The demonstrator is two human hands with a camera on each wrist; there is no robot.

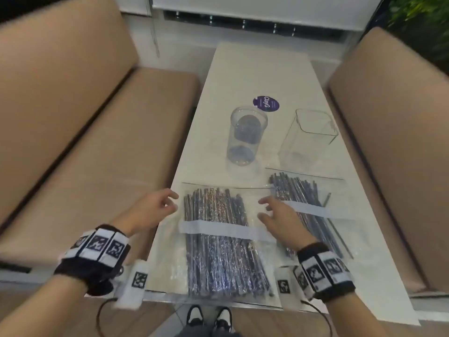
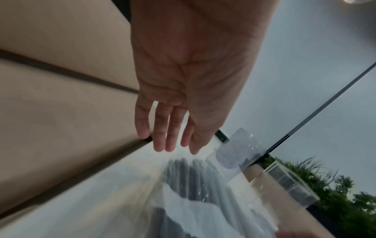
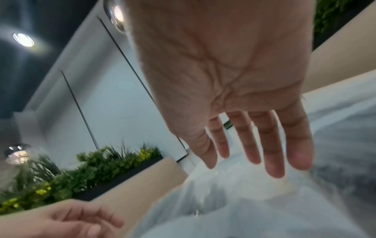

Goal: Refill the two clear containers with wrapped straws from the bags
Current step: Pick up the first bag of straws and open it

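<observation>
Two clear zip bags of dark wrapped straws lie on the white table (image 1: 255, 76). The near bag (image 1: 221, 242) sits at the front edge, the second bag (image 1: 308, 210) to its right. Behind them stand a round clear container (image 1: 245, 137) and a square clear container (image 1: 308, 139), both without straws. My left hand (image 1: 160, 205) hovers open at the near bag's left edge, fingers relaxed (image 2: 162, 136). My right hand (image 1: 274, 212) hovers open over the gap between the bags, fingers spread (image 3: 260, 149). Neither hand holds anything.
A purple round sticker (image 1: 266, 103) lies on the table behind the round container. Tan bench seats (image 1: 97, 154) flank the table on both sides (image 1: 393, 142). A planter with green plants (image 3: 85, 169) stands beyond the right bench.
</observation>
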